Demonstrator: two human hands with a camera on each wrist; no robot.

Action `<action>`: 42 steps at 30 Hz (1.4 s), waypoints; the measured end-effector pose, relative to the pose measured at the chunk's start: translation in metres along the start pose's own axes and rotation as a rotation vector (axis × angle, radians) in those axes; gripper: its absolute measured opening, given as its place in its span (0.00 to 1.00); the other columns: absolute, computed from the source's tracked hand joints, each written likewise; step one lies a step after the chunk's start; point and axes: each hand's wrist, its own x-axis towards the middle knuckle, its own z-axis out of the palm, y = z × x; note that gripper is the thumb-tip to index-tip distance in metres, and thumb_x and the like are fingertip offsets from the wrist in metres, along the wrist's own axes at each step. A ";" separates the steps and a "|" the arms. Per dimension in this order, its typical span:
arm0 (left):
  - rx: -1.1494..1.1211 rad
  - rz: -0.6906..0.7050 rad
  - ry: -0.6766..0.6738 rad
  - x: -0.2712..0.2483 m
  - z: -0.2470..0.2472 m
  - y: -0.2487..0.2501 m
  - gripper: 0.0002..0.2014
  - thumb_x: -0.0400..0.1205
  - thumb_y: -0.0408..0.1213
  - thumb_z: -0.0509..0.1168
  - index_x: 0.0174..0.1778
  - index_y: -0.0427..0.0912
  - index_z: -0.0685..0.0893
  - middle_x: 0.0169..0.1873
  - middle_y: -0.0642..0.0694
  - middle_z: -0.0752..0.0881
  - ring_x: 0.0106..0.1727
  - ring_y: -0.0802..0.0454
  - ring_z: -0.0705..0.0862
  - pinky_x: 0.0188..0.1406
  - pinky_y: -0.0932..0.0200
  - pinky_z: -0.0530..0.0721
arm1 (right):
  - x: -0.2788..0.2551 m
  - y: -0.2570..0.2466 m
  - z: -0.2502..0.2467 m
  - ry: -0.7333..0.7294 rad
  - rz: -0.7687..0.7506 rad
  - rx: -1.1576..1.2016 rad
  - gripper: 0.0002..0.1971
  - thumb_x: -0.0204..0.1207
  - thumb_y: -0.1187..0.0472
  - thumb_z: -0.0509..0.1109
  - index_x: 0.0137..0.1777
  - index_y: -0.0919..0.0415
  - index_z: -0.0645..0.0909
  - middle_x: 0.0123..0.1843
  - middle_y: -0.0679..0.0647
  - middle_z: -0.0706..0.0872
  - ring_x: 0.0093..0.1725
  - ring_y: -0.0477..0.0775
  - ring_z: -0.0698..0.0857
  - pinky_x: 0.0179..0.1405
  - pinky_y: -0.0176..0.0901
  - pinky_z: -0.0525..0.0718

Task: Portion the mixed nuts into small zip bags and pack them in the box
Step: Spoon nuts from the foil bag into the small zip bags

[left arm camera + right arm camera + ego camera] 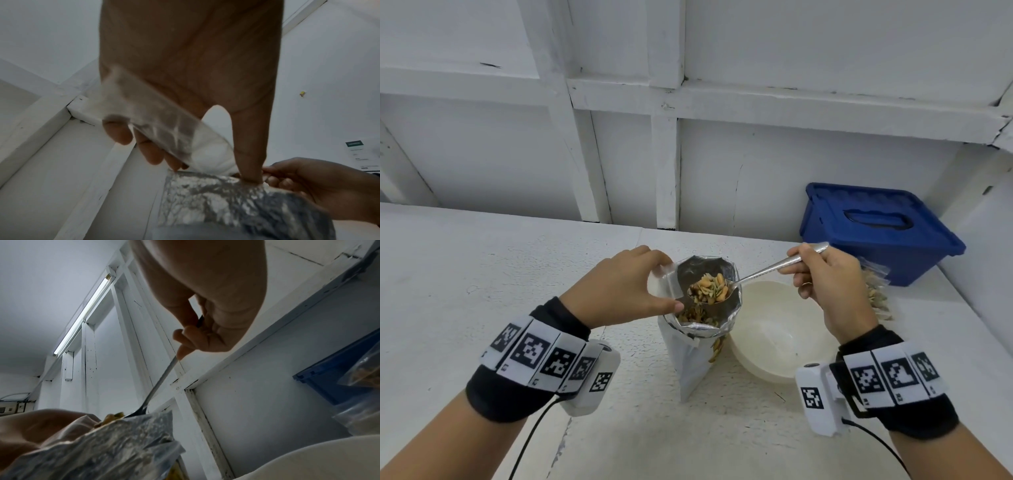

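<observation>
A foil-lined pouch [697, 356] of mixed nuts stands open at the table's middle. My left hand [667, 283] grips its left rim, thumb [249, 162] on the foil edge [205, 194]. A translucent plastic strip [148, 116] lies across the fingers. My right hand [798, 263] pinches the handle of a metal spoon [763, 271]. The spoon's bowl, heaped with nuts [709, 288], sits over the pouch mouth. In the right wrist view the spoon [160, 382] slants down to the pouch [123, 443]. A blue box [876, 229] with its lid on stands at the back right.
A cream bowl [774, 334] with nothing in it sits just right of the pouch, under my right wrist. Small clear zip bags holding nuts [876, 294] lie between the bowl and the blue box. A white panelled wall runs along the table's far edge.
</observation>
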 end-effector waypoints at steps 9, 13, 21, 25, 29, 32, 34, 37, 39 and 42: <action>-0.006 0.013 0.001 0.010 0.009 0.012 0.49 0.53 0.75 0.51 0.67 0.50 0.74 0.53 0.56 0.75 0.55 0.56 0.71 0.54 0.59 0.73 | 0.000 -0.009 0.003 0.005 -0.058 0.034 0.11 0.82 0.63 0.60 0.41 0.60 0.82 0.30 0.54 0.87 0.23 0.41 0.78 0.20 0.31 0.75; -0.053 0.008 0.018 0.013 0.013 0.013 0.47 0.53 0.75 0.53 0.64 0.51 0.75 0.51 0.57 0.76 0.54 0.56 0.72 0.53 0.58 0.75 | -0.001 -0.010 0.010 -0.028 -0.079 0.024 0.11 0.82 0.62 0.60 0.42 0.59 0.82 0.31 0.54 0.87 0.24 0.41 0.79 0.22 0.34 0.76; -0.299 -0.004 0.084 0.013 0.021 0.021 0.36 0.62 0.63 0.72 0.62 0.47 0.77 0.48 0.56 0.81 0.49 0.58 0.80 0.49 0.59 0.81 | -0.014 -0.033 0.031 -0.134 -0.360 -0.136 0.10 0.82 0.62 0.60 0.42 0.56 0.81 0.31 0.48 0.86 0.25 0.38 0.80 0.25 0.27 0.75; -0.450 -0.021 0.153 0.011 0.024 0.021 0.25 0.69 0.48 0.75 0.59 0.50 0.75 0.46 0.57 0.82 0.45 0.65 0.80 0.41 0.74 0.77 | -0.020 -0.053 0.035 -0.165 -0.635 -0.191 0.10 0.82 0.64 0.61 0.47 0.67 0.82 0.32 0.40 0.82 0.31 0.32 0.82 0.31 0.24 0.78; -0.505 -0.042 0.266 0.005 0.022 0.014 0.20 0.71 0.44 0.75 0.55 0.51 0.75 0.40 0.58 0.80 0.36 0.74 0.77 0.34 0.78 0.73 | -0.018 -0.063 0.027 -0.074 -0.809 -0.174 0.09 0.81 0.60 0.61 0.47 0.62 0.81 0.36 0.37 0.81 0.33 0.34 0.82 0.31 0.26 0.80; -0.507 -0.063 0.294 0.002 0.018 0.006 0.18 0.72 0.44 0.74 0.54 0.52 0.76 0.42 0.57 0.81 0.33 0.72 0.78 0.31 0.77 0.75 | -0.016 -0.055 0.025 0.023 -0.801 -0.165 0.10 0.80 0.55 0.58 0.47 0.58 0.79 0.34 0.39 0.82 0.30 0.42 0.82 0.28 0.34 0.80; -0.479 -0.082 0.296 0.000 0.018 -0.001 0.18 0.71 0.47 0.73 0.54 0.53 0.76 0.43 0.57 0.82 0.39 0.66 0.80 0.35 0.76 0.75 | -0.015 -0.041 0.027 0.039 -0.766 -0.185 0.09 0.81 0.55 0.58 0.47 0.57 0.78 0.34 0.39 0.81 0.31 0.40 0.82 0.29 0.31 0.80; -0.457 -0.113 0.278 -0.001 0.020 -0.006 0.18 0.71 0.48 0.73 0.54 0.53 0.76 0.42 0.59 0.82 0.44 0.63 0.80 0.37 0.76 0.75 | -0.018 -0.018 0.032 0.014 -0.718 -0.222 0.07 0.82 0.56 0.59 0.46 0.55 0.78 0.35 0.39 0.82 0.33 0.35 0.82 0.32 0.26 0.78; -0.455 -0.115 0.266 -0.001 0.021 -0.007 0.18 0.71 0.48 0.73 0.54 0.54 0.76 0.43 0.61 0.81 0.42 0.64 0.80 0.36 0.76 0.76 | -0.020 -0.006 0.037 -0.034 -0.718 -0.306 0.09 0.82 0.54 0.59 0.46 0.54 0.79 0.33 0.43 0.84 0.32 0.41 0.82 0.29 0.27 0.77; -0.465 -0.104 0.249 0.001 0.023 -0.008 0.18 0.71 0.49 0.73 0.54 0.55 0.76 0.44 0.59 0.82 0.41 0.65 0.81 0.34 0.74 0.78 | -0.022 0.012 0.046 -0.175 -0.768 -0.555 0.11 0.81 0.55 0.60 0.48 0.57 0.83 0.33 0.50 0.85 0.31 0.46 0.80 0.29 0.34 0.78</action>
